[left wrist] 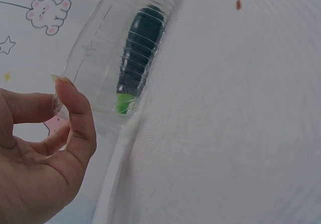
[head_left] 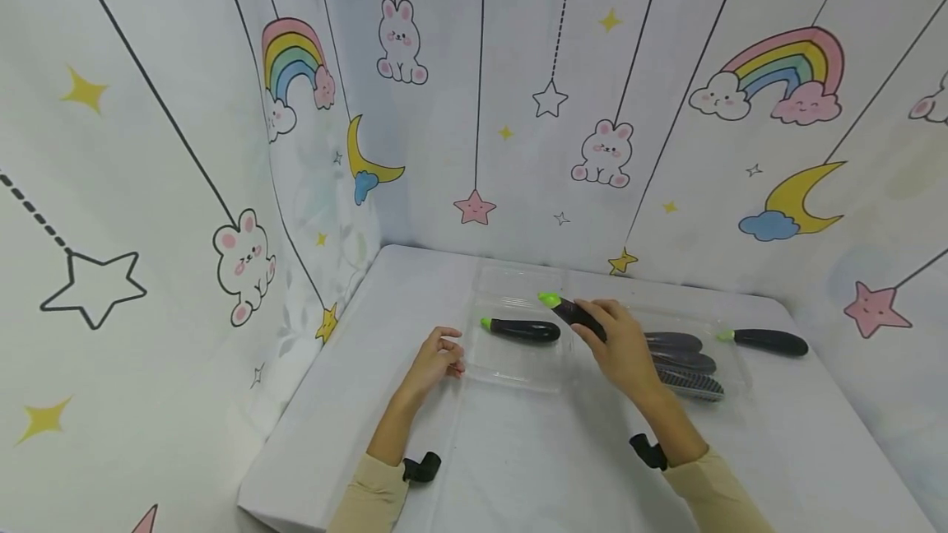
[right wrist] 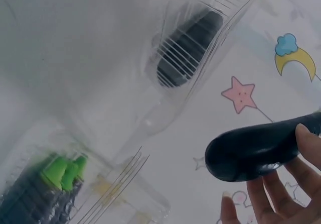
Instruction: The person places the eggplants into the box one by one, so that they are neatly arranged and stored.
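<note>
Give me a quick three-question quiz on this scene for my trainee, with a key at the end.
1. What does the right hand hold?
2. True or false: the left clear container holds two eggplants.
3. In the head view, the green end of the rightmost eggplant points: (a) left, (b) right, (c) straight toward the camera.

Key:
1. A dark eggplant.
2. False; it holds a single eggplant.
3. a

We see a glossy dark eggplant (head_left: 579,317), green end pointing left, held aloft near a clear tray (head_left: 511,368) containing another eggplant (head_left: 527,331)
</note>
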{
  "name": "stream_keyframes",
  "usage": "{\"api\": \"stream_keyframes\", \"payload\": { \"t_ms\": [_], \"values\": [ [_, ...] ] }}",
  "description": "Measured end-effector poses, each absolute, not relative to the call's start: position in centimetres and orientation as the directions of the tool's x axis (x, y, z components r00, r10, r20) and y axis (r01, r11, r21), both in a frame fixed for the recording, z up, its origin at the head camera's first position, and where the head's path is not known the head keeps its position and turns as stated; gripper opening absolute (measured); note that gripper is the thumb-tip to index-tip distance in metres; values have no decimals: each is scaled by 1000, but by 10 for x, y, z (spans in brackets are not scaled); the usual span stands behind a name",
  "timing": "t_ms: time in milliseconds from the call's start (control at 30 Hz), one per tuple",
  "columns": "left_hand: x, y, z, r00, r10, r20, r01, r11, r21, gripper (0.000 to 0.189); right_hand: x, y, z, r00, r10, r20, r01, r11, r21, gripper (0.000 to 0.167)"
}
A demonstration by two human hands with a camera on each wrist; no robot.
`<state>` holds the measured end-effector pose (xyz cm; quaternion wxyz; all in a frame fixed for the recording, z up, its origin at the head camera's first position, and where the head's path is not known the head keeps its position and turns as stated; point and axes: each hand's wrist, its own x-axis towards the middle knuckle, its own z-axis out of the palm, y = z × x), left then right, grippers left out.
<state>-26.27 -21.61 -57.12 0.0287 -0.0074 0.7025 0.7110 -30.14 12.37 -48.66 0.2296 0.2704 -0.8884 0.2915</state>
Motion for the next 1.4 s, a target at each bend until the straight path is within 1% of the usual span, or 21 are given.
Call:
{"api": "stream_keyframes", "payload": {
  "t_ms": [367, 567, 700, 833, 1133, 1400],
  "values": [
    [-262, -217, -563, -998, 43, -55, -56, -20, 998, 41, -311, 99, -490, -740, -401, 539, -638, 672, -376, 44],
    [-255, -217, -549, -996, 64, -55, -56, -20, 998, 42, -316, 84, -491, -778, -427, 461, -613, 679, -405, 44],
    [-258, -216, -559, -998, 38, -48, -48, -14, 999, 41, -317, 76, -494, -791, -447, 418, -604, 678, -418, 44],
    [-264, -216, -570, -999, 25, -31, -31, -10, 999, 39, -320, 70, -501, -792, -458, 405, -605, 683, -410, 44],
    [-264, -217, -571, -999, 20, -35, -35, -21, 999, 39, -323, 57, -519, -782, -470, 410, -615, 692, -378, 43],
    [-264, -216, -573, -999, 24, -38, -39, -21, 999, 39, -326, 52, -531, -814, -458, 357, -572, 737, -359, 42]
  ]
}}
